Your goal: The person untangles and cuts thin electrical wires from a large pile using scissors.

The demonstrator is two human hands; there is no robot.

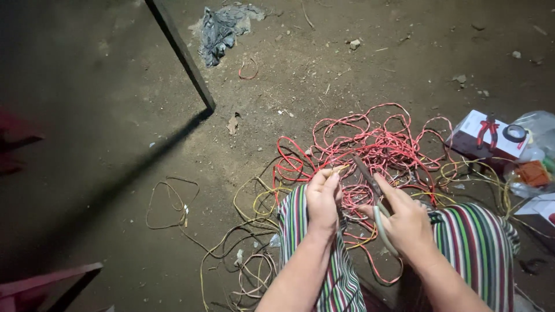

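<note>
My left hand [322, 199] pinches the end of a thin yellow wire [341, 168] just above my striped-trousered knee [300, 225]. My right hand [404, 222] grips pliers with pale green handles [381, 228], their dark jaws [364, 170] pointing up and left, close to the wire end but apart from it. Behind both hands lies a big tangle of red wire [376, 144] on the dirt floor. Loose yellow and dark wires [248, 231] loop to the left of my knees.
A dark metal leg [182, 55] slants down at upper left, a crumpled rag [222, 29] beside it. At right sit a white box with red pliers [488, 130], a black tape roll [514, 133] and plastic bags [535, 162]. Red furniture edges [46, 280] show at left.
</note>
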